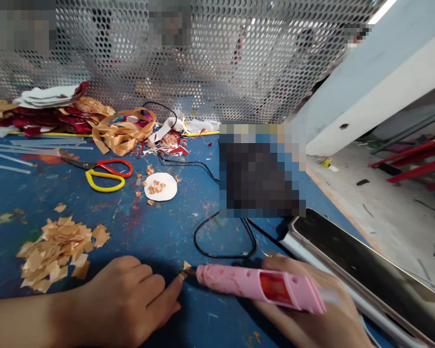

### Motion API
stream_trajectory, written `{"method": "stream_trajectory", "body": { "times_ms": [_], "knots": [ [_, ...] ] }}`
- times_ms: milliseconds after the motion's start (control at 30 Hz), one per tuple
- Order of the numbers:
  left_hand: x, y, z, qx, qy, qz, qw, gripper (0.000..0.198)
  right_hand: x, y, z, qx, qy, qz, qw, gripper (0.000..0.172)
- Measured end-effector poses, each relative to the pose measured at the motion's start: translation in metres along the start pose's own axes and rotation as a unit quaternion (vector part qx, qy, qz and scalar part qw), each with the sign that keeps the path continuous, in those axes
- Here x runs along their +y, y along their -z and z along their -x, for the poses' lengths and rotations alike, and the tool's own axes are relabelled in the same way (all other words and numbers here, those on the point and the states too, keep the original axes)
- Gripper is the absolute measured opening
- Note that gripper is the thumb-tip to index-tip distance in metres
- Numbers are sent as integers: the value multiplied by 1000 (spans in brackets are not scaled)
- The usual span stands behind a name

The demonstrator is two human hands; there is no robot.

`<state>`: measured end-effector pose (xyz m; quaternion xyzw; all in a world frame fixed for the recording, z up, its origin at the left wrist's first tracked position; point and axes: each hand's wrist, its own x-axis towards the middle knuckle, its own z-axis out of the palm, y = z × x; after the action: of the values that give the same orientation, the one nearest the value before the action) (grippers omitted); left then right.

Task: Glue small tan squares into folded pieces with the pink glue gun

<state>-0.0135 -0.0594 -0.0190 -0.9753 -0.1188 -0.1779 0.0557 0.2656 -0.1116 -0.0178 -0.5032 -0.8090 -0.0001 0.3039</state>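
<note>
My right hand (pixel 293 324) is wrapped round a pink glue gun (pixel 232 280), a clear glue stick showing at its back end. The dark nozzle points left and meets a small tan ribbon piece (pixel 186 266). My left hand (pixel 130 295) is closed in a pinch, thumb and forefinger at that same piece, just above the blue tabletop (pixel 210 316). Left of this hand lies a loose pile of cut tan ribbon squares (pixel 58 246). Farther back, a white round disc (pixel 168 187) carries several crumpled tan bits, with more scattered around it.
Scissors (pixel 107 181) with red and yellow handles lie near clear glue sticks (pixel 50 143). Coiled tan ribbon (pixel 123 133) and fabric scraps (pixel 50 113) line the perforated metal screen (pixel 203 63). A black cord (pixel 224 256) loops ahead, and a phone (pixel 366 270) rests at right.
</note>
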Motion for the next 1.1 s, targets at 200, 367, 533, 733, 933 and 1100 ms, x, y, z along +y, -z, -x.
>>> {"method": "stream_trajectory", "body": {
  "times_ms": [200, 367, 533, 733, 933, 1100],
  "knots": [
    [0, 1, -1, 3, 0, -1, 1000, 21, 2, 0, 3, -3, 25, 18, 1000, 6],
    [0, 1, -1, 4, 4, -3, 1000, 21, 0, 0, 1, -8, 29, 31, 999, 8],
    [1, 1, -1, 6, 6, -3, 1000, 20, -2, 2, -4, -15, 39, 35, 998, 10],
    [1, 1, -2, 12, 8, 0, 1000, 18, -1, 2, -2, -11, 43, 40, 998, 10],
    [1, 0, -1, 15, 8, -1, 1000, 18, 2, 1, 1, 0, 44, 28, 999, 8],
    [1, -1, 1, 10, 8, -3, 1000, 18, 5, -1, 11, -3, 39, 25, 999, 8]
  ]
}}
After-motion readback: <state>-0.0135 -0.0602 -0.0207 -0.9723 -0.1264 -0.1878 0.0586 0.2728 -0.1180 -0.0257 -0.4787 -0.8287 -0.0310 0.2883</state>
